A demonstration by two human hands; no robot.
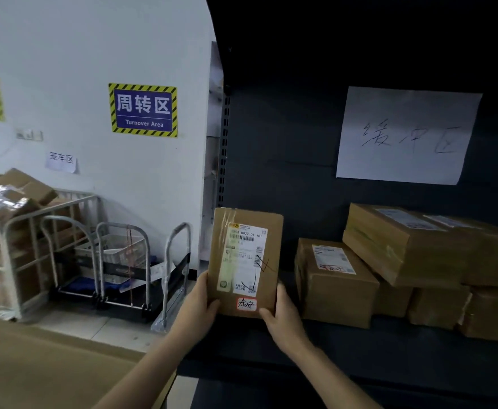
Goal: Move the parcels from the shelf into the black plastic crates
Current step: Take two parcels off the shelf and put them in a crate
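Both hands, the left hand (202, 302) and the right hand (280, 312), grip the flat cardboard parcel (246, 261) by its bottom corners, upright at the shelf (271, 343) front, so its label faces the person.

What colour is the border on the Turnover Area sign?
Yellow and black stripes around the blue sign, in the head view.

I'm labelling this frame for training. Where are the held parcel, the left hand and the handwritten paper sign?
held parcel (245, 261): head view, on its shipping label.
left hand (196, 305): head view, back of the hand.
handwritten paper sign (404, 137): head view, middle of the sheet.
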